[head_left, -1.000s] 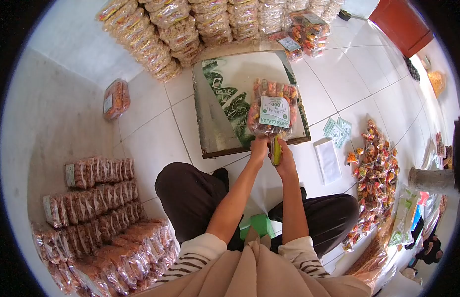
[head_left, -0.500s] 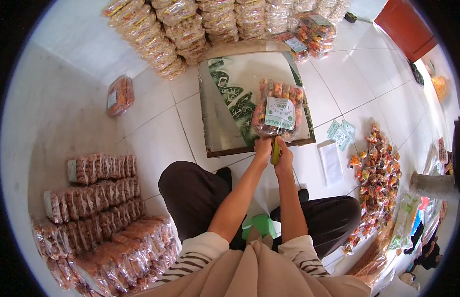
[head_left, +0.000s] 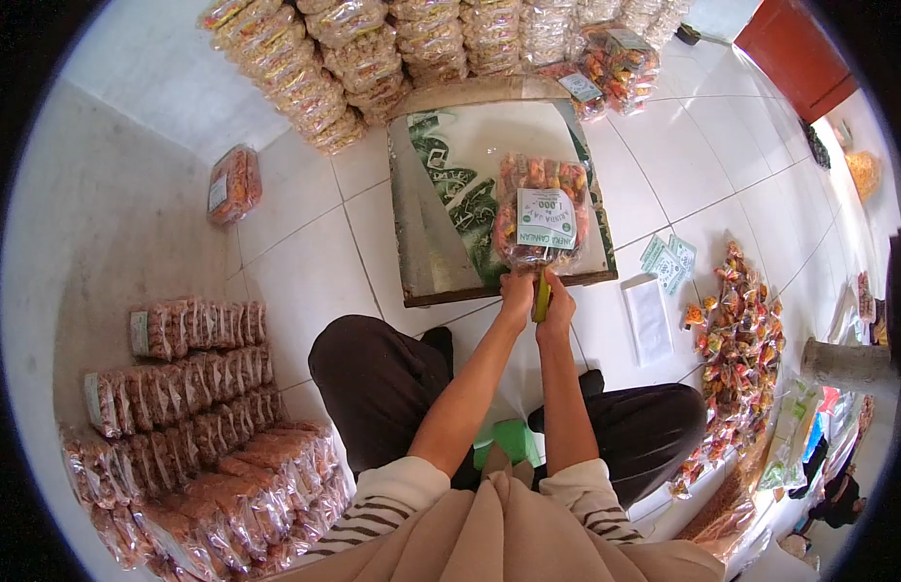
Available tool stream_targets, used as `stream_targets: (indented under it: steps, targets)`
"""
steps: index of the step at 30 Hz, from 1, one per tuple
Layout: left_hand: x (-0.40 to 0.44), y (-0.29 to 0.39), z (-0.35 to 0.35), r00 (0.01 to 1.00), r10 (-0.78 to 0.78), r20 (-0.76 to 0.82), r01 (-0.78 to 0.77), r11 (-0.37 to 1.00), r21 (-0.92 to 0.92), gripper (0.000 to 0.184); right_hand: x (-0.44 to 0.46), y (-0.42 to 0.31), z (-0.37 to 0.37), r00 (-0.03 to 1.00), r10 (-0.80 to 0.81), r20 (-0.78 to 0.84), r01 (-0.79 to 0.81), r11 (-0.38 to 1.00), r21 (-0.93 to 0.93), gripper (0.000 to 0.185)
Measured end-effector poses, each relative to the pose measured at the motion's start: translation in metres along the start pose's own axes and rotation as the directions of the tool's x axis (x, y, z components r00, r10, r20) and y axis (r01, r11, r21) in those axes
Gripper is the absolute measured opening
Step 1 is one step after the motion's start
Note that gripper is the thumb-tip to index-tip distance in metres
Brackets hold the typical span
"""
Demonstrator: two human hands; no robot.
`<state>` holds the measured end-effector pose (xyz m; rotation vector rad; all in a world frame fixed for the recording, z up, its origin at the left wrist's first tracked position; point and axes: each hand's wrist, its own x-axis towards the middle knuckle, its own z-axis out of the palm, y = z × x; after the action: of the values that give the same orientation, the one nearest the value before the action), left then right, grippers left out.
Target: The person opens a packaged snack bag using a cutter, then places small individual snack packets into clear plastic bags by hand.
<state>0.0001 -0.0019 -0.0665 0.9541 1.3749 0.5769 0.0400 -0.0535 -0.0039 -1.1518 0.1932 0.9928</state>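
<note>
A clear plastic bag of orange-red snacks [head_left: 543, 179] with a printed label [head_left: 547, 218] lies on the low table [head_left: 431, 254]. At the table's front edge, my left hand [head_left: 515, 291] is closed on the gathered near end of the bag. Beside it my right hand [head_left: 557, 303] grips a slim yellow-green stapler [head_left: 541, 299], its tip up against the bag's end. The fingers partly cover both the bag's end and the stapler's jaws.
Stacked snack bags [head_left: 363, 58] line the back wall; brown packs [head_left: 198, 407] fill the left. Small snack packets [head_left: 737, 339] lie in a heap at right, near loose labels [head_left: 670, 262] and white plastic sheets [head_left: 648, 320]. A green object [head_left: 513, 441] sits between my legs.
The snack bag has shifted slightly to the left on the table. Both hands keep their hold, with the stapler moved only a little at the bag's end.
</note>
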Motion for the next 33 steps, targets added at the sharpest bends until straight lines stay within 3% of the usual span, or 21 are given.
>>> stream_targets:
  steps: [1, 3, 7, 9, 12, 15, 21, 24, 27, 29, 33]
  targets:
    - [-0.001, 0.002, -0.004, 1.0, 0.001, 0.0, -0.001, 1.0, 0.0, 0.018, 0.0, -0.001, 0.001, 1.0, 0.005, -0.016, -0.005, 1.0, -0.018, 0.02]
    - [-0.003, 0.009, -0.012, 0.976, -0.098, 0.196, 0.092, 0.995, 0.04, 0.043, -0.001, -0.002, 0.003, 1.0, 0.01, -0.029, -0.011, 0.999, -0.035, 0.019]
    - [-0.029, 0.031, -0.011, 0.984, -0.101, 0.144, 0.099, 0.995, 0.019, 0.042, 0.002, -0.002, 0.006, 0.997, -0.011, -0.072, 0.007, 0.999, -0.047, 0.018]
    - [-0.051, 0.05, -0.009, 0.994, -0.009, 0.113, 0.052, 0.921, -0.385, 0.041, 0.005, 0.0, 0.006, 0.996, -0.026, -0.082, 0.023, 0.999, -0.044, 0.017]
    - [-0.046, 0.052, -0.013, 0.974, -0.051, 0.222, 0.15, 0.877, -0.456, 0.039, 0.007, 0.002, 0.0, 0.997, -0.032, -0.068, 0.029, 0.999, -0.041, 0.016]
    - [-0.042, 0.049, -0.012, 0.967, -0.105, 0.232, 0.207, 0.855, -0.476, 0.036, 0.012, 0.005, -0.002, 0.995, -0.073, -0.065, 0.067, 0.994, -0.088, 0.015]
    - [-0.044, 0.048, -0.011, 0.978, -0.086, 0.188, 0.171, 0.85, -0.499, 0.038, 0.0, 0.0, 0.005, 0.992, -0.055, -0.11, 0.052, 0.998, -0.03, 0.015]
    - [-0.042, 0.05, -0.013, 0.98, -0.095, 0.175, 0.165, 0.879, -0.447, 0.041, 0.007, 0.002, 0.003, 0.995, -0.066, -0.072, 0.061, 0.996, -0.071, 0.018]
    - [-0.038, 0.05, -0.019, 0.96, -0.1, 0.263, 0.213, 0.87, -0.444, 0.044, 0.015, -0.007, -0.008, 0.999, 0.03, 0.028, -0.027, 0.994, -0.101, 0.02]
    - [-0.035, 0.048, -0.019, 0.958, -0.112, 0.264, 0.228, 0.857, -0.463, 0.041, 0.019, -0.011, -0.011, 0.966, 0.167, 0.196, -0.155, 0.985, -0.079, 0.023]
    - [-0.037, 0.045, -0.017, 0.963, -0.111, 0.246, 0.215, 0.865, -0.453, 0.038, 0.01, -0.022, -0.009, 0.951, 0.203, 0.234, -0.187, 0.978, -0.088, 0.025]
